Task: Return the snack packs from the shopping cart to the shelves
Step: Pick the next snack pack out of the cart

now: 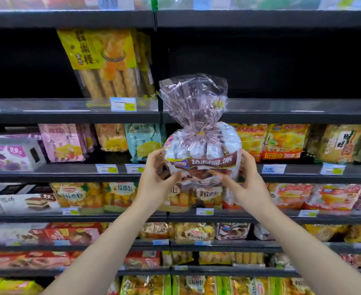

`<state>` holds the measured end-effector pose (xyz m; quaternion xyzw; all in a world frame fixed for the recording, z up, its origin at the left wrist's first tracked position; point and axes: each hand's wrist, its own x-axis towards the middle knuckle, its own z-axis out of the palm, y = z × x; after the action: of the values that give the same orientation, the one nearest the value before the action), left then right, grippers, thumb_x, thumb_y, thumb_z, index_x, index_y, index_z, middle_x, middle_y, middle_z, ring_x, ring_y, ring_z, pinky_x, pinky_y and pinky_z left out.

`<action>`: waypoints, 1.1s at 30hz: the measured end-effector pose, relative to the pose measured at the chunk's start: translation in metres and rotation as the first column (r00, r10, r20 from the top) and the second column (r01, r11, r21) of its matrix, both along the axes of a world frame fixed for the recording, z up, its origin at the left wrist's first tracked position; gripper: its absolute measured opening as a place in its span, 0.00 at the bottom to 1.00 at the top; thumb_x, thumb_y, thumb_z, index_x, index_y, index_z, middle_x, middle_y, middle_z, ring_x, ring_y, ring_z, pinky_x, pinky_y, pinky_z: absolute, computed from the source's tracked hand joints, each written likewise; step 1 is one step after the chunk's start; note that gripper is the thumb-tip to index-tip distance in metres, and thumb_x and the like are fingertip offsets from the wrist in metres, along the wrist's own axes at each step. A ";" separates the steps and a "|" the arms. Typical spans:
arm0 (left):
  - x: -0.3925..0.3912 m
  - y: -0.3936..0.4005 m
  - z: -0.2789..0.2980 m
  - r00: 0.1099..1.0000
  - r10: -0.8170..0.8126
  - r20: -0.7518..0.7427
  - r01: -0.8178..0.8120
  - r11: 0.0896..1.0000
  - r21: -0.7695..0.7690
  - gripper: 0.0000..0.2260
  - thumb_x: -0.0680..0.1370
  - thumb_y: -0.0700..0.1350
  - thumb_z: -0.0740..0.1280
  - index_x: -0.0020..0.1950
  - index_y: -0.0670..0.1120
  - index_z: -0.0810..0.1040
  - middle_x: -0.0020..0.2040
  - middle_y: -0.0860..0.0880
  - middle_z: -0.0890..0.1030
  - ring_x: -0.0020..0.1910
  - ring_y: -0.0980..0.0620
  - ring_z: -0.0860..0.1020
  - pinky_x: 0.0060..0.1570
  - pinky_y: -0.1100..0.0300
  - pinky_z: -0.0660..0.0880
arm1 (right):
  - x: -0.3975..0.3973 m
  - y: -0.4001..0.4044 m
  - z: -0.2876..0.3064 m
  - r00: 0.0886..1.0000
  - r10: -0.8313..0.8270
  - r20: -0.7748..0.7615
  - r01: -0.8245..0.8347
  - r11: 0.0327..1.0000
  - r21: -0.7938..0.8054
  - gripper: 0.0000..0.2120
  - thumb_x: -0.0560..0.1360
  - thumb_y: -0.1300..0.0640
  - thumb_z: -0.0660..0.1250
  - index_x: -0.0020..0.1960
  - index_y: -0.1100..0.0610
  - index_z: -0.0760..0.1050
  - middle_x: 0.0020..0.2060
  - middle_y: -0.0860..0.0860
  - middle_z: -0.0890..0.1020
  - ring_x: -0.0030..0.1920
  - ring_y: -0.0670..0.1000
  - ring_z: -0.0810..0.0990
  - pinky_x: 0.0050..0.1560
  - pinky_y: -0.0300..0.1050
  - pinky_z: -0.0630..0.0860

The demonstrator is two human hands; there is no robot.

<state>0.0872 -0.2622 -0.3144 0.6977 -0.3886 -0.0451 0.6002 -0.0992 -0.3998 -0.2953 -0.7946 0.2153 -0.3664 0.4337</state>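
A clear snack bag with a brown label and a tied, flared top is held up in front of the shelves. My left hand grips its lower left side, thumb on the front. My right hand grips its lower right side. The bag is upright, its top reaching the dark shelf level to the right of the yellow packs. The shopping cart is out of view.
Several black shelves run across the view, packed with bread and cake packs. The shelf behind the bag's top is dark and bare on its right part. Price tags line the shelf edges.
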 end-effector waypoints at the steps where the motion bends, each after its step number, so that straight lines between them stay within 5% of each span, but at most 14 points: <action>1: 0.008 -0.006 0.000 1.000 -0.013 0.008 0.014 1.000 -0.017 0.29 0.71 0.44 0.77 0.61 0.65 0.65 0.62 0.54 0.76 0.62 0.57 0.75 0.60 0.61 0.74 | 0.008 -0.005 -0.001 1.000 -0.016 0.003 0.017 1.000 -0.020 0.29 0.68 0.41 0.68 0.62 0.30 0.56 0.57 0.31 0.71 0.54 0.25 0.70 0.46 0.21 0.69; 4: 0.030 -0.027 0.001 0.998 -0.057 0.029 0.059 0.996 -0.063 0.28 0.71 0.40 0.76 0.61 0.59 0.66 0.60 0.56 0.75 0.59 0.63 0.74 0.57 0.68 0.73 | 0.032 -0.023 -0.006 0.999 -0.047 0.020 0.048 0.997 -0.053 0.28 0.69 0.42 0.69 0.60 0.28 0.57 0.57 0.29 0.72 0.58 0.28 0.70 0.51 0.22 0.69; 9: 0.066 -0.059 -0.008 0.992 -0.116 0.057 0.119 0.992 -0.044 0.26 0.72 0.38 0.75 0.63 0.52 0.65 0.58 0.54 0.74 0.57 0.64 0.74 0.55 0.66 0.74 | 0.064 -0.049 -0.022 0.993 -0.097 0.069 0.102 0.993 -0.063 0.29 0.73 0.53 0.70 0.65 0.34 0.59 0.57 0.28 0.73 0.61 0.35 0.72 0.57 0.33 0.70; 12: 0.078 -0.071 -0.015 0.987 -0.141 0.071 0.145 0.988 -0.045 0.26 0.72 0.38 0.75 0.61 0.54 0.65 0.56 0.59 0.74 0.55 0.72 0.73 0.52 0.75 0.70 | 0.081 -0.064 -0.037 0.990 -0.121 0.070 0.124 0.992 -0.035 0.28 0.74 0.55 0.70 0.68 0.40 0.61 0.57 0.34 0.75 0.60 0.38 0.74 0.60 0.43 0.73; 14: 0.086 -0.078 -0.016 0.985 -0.158 0.069 0.162 0.985 -0.063 0.26 0.71 0.40 0.76 0.59 0.57 0.66 0.57 0.63 0.75 0.58 0.69 0.74 0.55 0.71 0.71 | 0.090 -0.072 -0.043 0.986 -0.153 0.069 0.154 0.988 -0.018 0.28 0.74 0.55 0.70 0.68 0.41 0.61 0.55 0.39 0.77 0.59 0.40 0.75 0.61 0.50 0.74; 19: 0.104 -0.097 -0.015 0.982 -0.169 0.088 0.174 0.983 -0.054 0.25 0.71 0.40 0.76 0.62 0.52 0.67 0.58 0.62 0.76 0.59 0.64 0.76 0.58 0.63 0.74 | 0.106 -0.083 -0.040 0.975 -0.184 0.124 0.188 0.982 -0.024 0.30 0.75 0.61 0.69 0.64 0.34 0.61 0.60 0.39 0.75 0.62 0.39 0.74 0.59 0.38 0.71; 22: 0.114 -0.103 -0.019 0.986 -0.154 0.069 0.153 0.988 0.018 0.27 0.72 0.42 0.76 0.66 0.47 0.67 0.57 0.61 0.76 0.58 0.62 0.76 0.58 0.61 0.75 | 0.114 -0.088 -0.041 0.979 -0.197 0.059 0.200 0.979 -0.034 0.29 0.75 0.62 0.69 0.61 0.34 0.60 0.55 0.29 0.73 0.57 0.32 0.73 0.52 0.27 0.70; 27: 0.126 -0.106 -0.038 0.988 -0.156 -0.003 0.155 0.979 0.132 0.31 0.71 0.51 0.76 0.69 0.49 0.67 0.47 0.55 0.81 0.50 0.62 0.79 0.55 0.53 0.78 | 0.124 -0.097 -0.058 0.972 -0.212 -0.100 0.214 0.977 0.013 0.13 0.75 0.53 0.70 0.50 0.43 0.66 0.48 0.39 0.78 0.50 0.38 0.77 0.42 0.32 0.70; 33: 0.132 -0.114 -0.032 0.984 -0.146 0.105 0.122 0.970 0.209 0.27 0.77 0.56 0.68 0.73 0.54 0.64 0.45 0.49 0.81 0.44 0.47 0.81 0.44 0.51 0.79 | 0.127 -0.098 -0.052 0.965 -0.216 -0.148 0.224 0.974 0.037 0.24 0.75 0.44 0.67 0.67 0.49 0.64 0.51 0.36 0.75 0.53 0.42 0.74 0.44 0.33 0.69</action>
<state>0.2188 -0.3758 -0.3460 0.7286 -0.4635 -0.0829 0.4975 0.0274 -0.4979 -0.3472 -0.7782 0.3424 -0.3485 0.3947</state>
